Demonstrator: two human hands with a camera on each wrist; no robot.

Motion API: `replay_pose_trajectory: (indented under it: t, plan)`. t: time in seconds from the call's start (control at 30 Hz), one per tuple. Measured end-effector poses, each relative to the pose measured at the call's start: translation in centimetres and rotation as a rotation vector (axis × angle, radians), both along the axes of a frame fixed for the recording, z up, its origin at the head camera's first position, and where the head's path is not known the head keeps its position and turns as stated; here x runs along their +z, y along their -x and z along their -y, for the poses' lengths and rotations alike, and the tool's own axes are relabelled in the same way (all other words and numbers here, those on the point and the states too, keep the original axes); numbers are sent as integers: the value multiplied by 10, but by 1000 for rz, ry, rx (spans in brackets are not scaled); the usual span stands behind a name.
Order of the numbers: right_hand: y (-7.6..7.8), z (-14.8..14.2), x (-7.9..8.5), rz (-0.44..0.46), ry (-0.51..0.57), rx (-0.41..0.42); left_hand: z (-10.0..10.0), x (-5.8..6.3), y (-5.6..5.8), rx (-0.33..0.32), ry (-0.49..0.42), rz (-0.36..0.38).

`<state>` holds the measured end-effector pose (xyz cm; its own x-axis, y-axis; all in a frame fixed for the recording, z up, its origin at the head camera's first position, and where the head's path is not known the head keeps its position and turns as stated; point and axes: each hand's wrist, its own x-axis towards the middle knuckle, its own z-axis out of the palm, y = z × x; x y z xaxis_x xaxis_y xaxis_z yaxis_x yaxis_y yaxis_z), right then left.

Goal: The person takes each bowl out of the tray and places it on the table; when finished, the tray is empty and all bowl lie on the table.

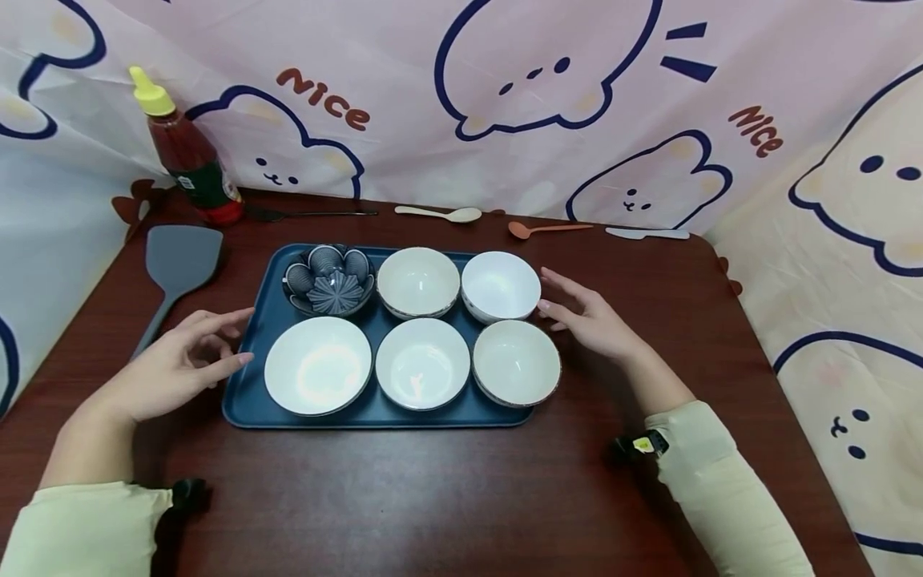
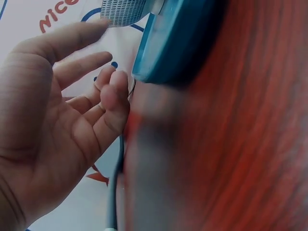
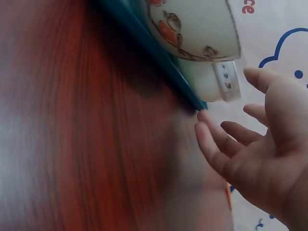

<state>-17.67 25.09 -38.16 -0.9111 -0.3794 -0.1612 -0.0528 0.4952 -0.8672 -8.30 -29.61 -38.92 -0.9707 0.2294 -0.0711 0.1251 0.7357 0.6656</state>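
Note:
A blue tray (image 1: pixel 248 405) carries two rows of bowls, several in all. At its back left sits a dark blue flower-shaped bowl (image 1: pixel 335 284), with a cream bowl (image 1: pixel 418 280) and a white bowl (image 1: pixel 501 286) beside it. The front row has a wide white bowl (image 1: pixel 318 365), a smaller white bowl (image 1: pixel 422 364) and a cream bowl (image 1: pixel 516 363) at the right. My left hand (image 1: pixel 183 361) is at the tray's left edge, fingers loosely bent and holding nothing. My right hand (image 1: pixel 594 316) is at the right end, fingertips close to the back-right bowl, gripping nothing.
A grey spatula (image 1: pixel 183 256) lies left of the tray, and a red sauce bottle (image 1: pixel 191 156) stands behind it. Along the table's back edge lie a dark fork (image 1: pixel 310 213), a cream spoon (image 1: pixel 440 213), an orange spoon (image 1: pixel 548 229) and a white knife (image 1: pixel 646 233). Patterned cloth hangs behind.

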Motion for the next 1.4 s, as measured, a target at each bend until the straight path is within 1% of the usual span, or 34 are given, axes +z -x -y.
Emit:
replay_pose_trajectory:
  t: [0.17, 0.3, 0.37, 0.5, 0.6, 0.7, 0.9, 1.1, 1.27, 1.4]
  plan:
    - [5, 7, -7, 76, 100, -26, -1, -13, -4, -43, -73, -44]
    - [9, 11, -10, 116, 171, -47, 3, -21, -6, -53, -75, -72]
    - [12, 13, -11, 133, 203, -56, 6, -23, -6, -53, -74, -79]
    - [14, 15, -13, 163, 242, -87, 11, -26, -6, -65, -107, -73]
    - [13, 16, -13, 192, 278, -132, 12, -28, -5, -71, -115, -73]
    - [12, 18, -13, 218, 313, -177, 12, -31, -4, -72, -95, -78]
    - [11, 26, -11, 211, 349, -225, 13, -35, -7, -68, -105, -95]
    - [9, 30, -5, 191, 403, -261, 14, -37, -12, -66, -122, -102]
    - [5, 22, 6, 180, 471, -291, 14, -38, -12, -74, -127, -107]
    - [4, 8, 17, 164, 525, -354, 14, -35, -9, -70, -121, -108]
